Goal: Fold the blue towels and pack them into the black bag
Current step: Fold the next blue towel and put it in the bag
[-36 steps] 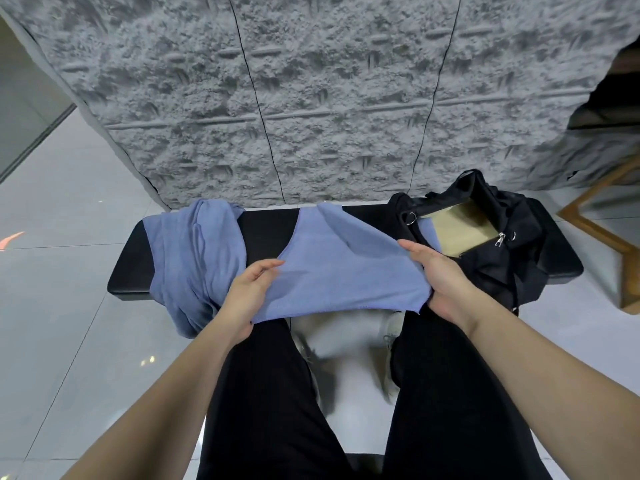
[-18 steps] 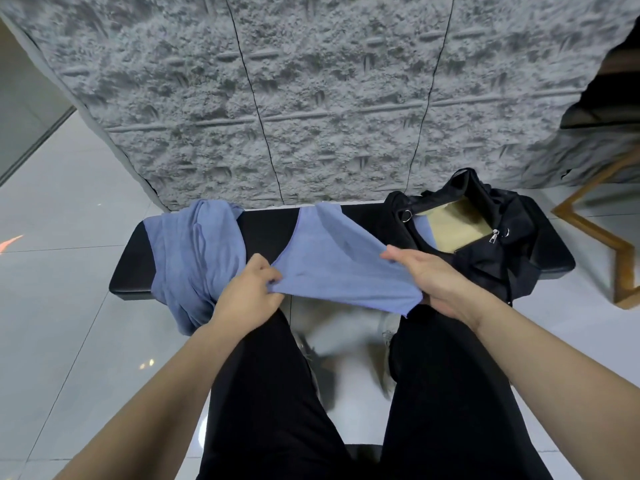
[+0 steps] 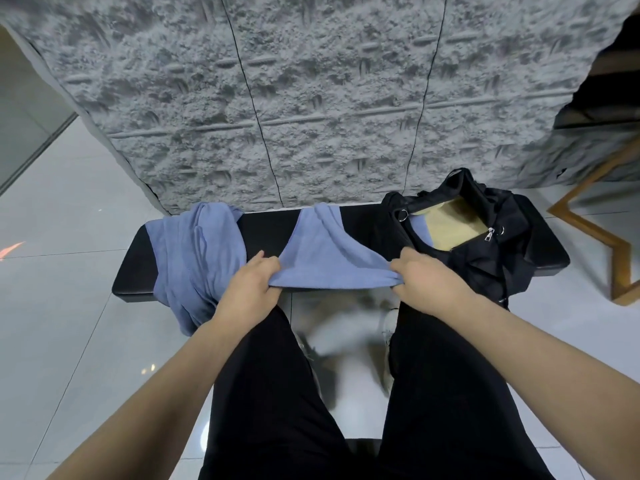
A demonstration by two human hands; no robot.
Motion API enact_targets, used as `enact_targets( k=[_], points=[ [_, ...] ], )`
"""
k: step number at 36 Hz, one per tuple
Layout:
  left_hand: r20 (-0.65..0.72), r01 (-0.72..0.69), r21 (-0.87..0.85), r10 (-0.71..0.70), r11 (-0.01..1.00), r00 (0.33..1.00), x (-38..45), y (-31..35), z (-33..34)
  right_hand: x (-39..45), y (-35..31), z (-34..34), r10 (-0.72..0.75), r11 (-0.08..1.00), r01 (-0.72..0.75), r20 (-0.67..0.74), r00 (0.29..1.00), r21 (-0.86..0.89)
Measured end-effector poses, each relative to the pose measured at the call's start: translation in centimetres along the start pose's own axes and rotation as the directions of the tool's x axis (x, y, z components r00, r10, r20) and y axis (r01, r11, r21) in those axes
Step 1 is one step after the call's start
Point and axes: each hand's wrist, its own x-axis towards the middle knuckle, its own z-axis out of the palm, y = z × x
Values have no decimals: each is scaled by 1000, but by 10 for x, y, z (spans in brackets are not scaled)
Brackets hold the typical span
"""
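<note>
A blue towel (image 3: 329, 258) lies across the middle of a black bench (image 3: 360, 230), its near edge lifted. My left hand (image 3: 251, 284) grips the near left corner and my right hand (image 3: 424, 280) grips the near right corner, both fists closed on the cloth. A second blue towel (image 3: 197, 254) lies crumpled at the bench's left end and hangs over the front. The black bag (image 3: 485, 251) stands open at the right end, showing a tan lining and a bit of blue cloth (image 3: 420, 228) inside.
A rough grey wall (image 3: 311, 98) rises right behind the bench. A wooden frame (image 3: 595, 237) stands on the tiled floor at the right. My legs in black trousers (image 3: 277, 393) fill the space below the bench.
Both hands have closed on the towel's near corners and drawn its front edge up and inward; the towel now spans a narrower, flatter shape on the bench.
</note>
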Motion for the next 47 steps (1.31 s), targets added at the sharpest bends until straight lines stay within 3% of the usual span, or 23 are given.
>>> enact_targets(
  k=[3,5,8,13,18,21,27,35,42,47],
  points=[
    [53,87,-17,-86,996,995,1,5,2,-2,8,5,-172,983,152,-233,957,-103],
    [79,106,-6,-105,994,991,2,5,5,0,13,6,-224,974,211,-228,947,-81],
    [99,140,-32,-137,990,986,4,5,6,2,12,4,-246,965,254,-111,963,68],
    [145,109,-44,-102,993,984,6,5,8,-3,11,6,-26,916,32,-21,999,400],
    [152,121,-87,-107,989,983,4,2,13,-6,9,5,118,669,-59,-27,993,740],
    [133,141,-93,-128,986,983,5,2,18,-5,3,3,165,563,-67,-32,986,824],
    [85,145,-150,-133,978,987,12,5,20,-3,-3,-2,166,586,-38,-74,983,809],
    [60,166,-185,-157,969,986,16,5,20,-6,0,-3,132,728,-84,-19,991,681],
    [133,334,-322,-306,886,943,24,4,29,-3,2,2,208,678,-177,45,977,713],
    [163,419,-417,-388,806,907,30,0,32,12,5,1,260,574,-211,69,963,791]
  ],
)
